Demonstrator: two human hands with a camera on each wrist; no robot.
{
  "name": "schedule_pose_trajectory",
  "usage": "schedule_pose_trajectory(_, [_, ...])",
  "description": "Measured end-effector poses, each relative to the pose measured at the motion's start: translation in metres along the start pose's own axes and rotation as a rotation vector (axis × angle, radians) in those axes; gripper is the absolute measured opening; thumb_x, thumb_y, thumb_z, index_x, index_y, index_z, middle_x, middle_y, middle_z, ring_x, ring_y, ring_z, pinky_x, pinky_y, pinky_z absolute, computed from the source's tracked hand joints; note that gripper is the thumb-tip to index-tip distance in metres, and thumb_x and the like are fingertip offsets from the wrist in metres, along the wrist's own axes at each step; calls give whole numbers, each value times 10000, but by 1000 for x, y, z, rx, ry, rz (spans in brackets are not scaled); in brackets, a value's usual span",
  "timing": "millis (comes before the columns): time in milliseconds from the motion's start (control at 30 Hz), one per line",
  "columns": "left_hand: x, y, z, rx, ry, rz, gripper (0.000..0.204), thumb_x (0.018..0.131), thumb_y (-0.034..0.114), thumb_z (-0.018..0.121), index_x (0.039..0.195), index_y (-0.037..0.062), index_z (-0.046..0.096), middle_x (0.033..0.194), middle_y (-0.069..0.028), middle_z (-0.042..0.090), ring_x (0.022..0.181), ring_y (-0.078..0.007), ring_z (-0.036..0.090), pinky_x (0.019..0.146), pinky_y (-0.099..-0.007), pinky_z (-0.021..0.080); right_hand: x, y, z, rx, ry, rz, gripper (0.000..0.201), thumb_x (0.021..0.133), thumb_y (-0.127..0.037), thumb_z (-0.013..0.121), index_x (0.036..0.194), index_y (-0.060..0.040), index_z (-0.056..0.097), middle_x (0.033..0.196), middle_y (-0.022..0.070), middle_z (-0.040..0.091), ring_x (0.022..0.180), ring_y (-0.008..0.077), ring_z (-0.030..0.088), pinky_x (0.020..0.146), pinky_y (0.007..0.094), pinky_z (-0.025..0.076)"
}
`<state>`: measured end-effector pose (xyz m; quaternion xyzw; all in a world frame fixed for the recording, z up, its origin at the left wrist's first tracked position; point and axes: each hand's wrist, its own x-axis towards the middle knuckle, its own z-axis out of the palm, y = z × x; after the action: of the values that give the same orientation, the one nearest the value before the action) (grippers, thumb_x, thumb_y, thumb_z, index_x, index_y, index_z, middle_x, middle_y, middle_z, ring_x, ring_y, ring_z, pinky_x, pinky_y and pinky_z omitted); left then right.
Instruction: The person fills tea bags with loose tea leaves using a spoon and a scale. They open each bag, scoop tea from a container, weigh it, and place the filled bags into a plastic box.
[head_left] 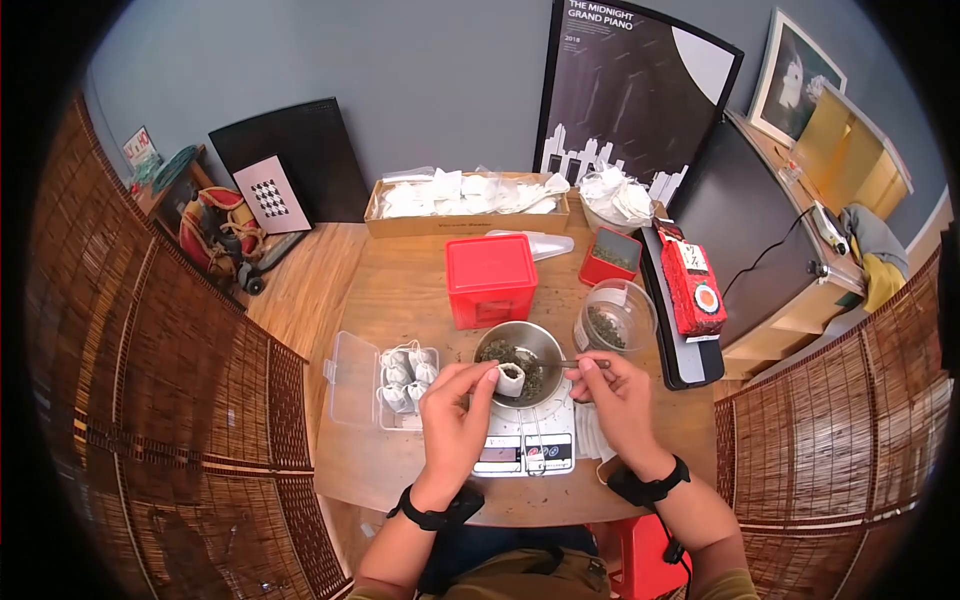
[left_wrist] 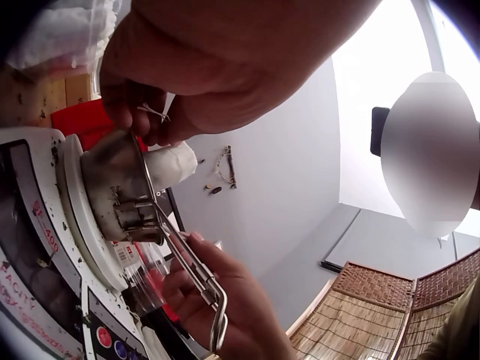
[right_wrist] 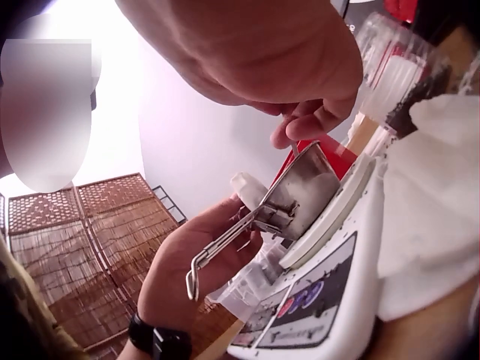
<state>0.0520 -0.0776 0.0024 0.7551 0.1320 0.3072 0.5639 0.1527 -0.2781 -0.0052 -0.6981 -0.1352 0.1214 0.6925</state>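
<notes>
Over a steel bowl (head_left: 545, 342) of dried leaves, my left hand (head_left: 455, 415) holds a small white tea bag (head_left: 511, 386) upright by its side. The bag's mouth gapes, and dark leaf shows inside. A white string (left_wrist: 154, 112) hangs near the left fingers in the left wrist view. My right hand (head_left: 618, 400) pinches the handle of a thin metal spoon (head_left: 570, 364) between thumb and fingers. The spoon reaches left over the bowl toward the bag; its tip is hard to make out among the leaves (head_left: 497, 351). Beneath the bowl is a white kitchen scale (head_left: 484, 463).
A clear box (head_left: 352, 385) of filled bags stands left. Behind the bowl is a red tin (head_left: 490, 280). A clear tub (head_left: 640, 320) and an open red tin (head_left: 611, 255) of leaves stand right. Flat white bags (head_left: 592, 432) lie beside the scale; a wire handle (head_left: 532, 440) juts forward.
</notes>
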Motion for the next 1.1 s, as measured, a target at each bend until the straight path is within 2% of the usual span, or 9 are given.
schedule_pose_trajectory(133, [0,1,-1,17,-6,-5,166,1019,65,741,1135,-33,807,980,-151,767,832,-201,723,765,-304,555,2,6,3,187,14,159,247,1101,-185,678,1210,34,711,1018,153,802,769,129,725,702,247,560])
schedule_pose_trajectory(333, [1,3,-1,16,-9,-18,164,1014,74,750,1129,-26,811,986,-160,773,862,-228,738,781,-319,561,1,9,-6,356,142,166,230,1111,-194,661,1188,21,692,1015,150,798,768,143,731,698,258,563])
schedule_pose_trajectory(433, [2,2,-1,23,-17,-7,162,1005,72,757,1121,-26,813,988,-169,780,879,-252,745,797,-332,565,0,3,-9,406,146,172,214,1111,-186,658,1190,11,687,1001,141,794,764,140,724,690,260,563])
schedule_pose_trajectory(567, [4,3,-1,43,-31,32,162,996,66,761,1119,-26,814,989,-175,783,887,-267,750,806,-338,567,0,-11,-13,417,166,145,204,1118,-186,644,1177,3,688,979,127,787,760,136,714,696,265,568])
schedule_pose_trajectory(767, [6,4,1,26,-34,46,170,991,59,763,1126,-32,812,963,-170,778,847,-243,732,780,-332,558,1,-37,-16,405,122,64,211,1130,-203,623,1170,-8,693,963,102,779,749,122,698,715,274,565])
schedule_pose_trajectory(867, [6,7,0,17,-54,-25,174,1003,72,765,1133,-31,816,1003,-146,787,918,-201,729,837,-305,552,2,-41,-17,372,80,34,203,1129,-202,627,1163,-15,698,960,95,778,748,115,694,715,269,557])
schedule_pose_trajectory(1100, [6,9,2,-19,-46,-37,178,1005,78,766,1138,-26,820,992,-144,784,908,-187,718,822,-300,545,-3,-53,-13,151,37,-70,210,1131,-188,630,1178,7,695,968,90,765,784,101,676,726,258,540])
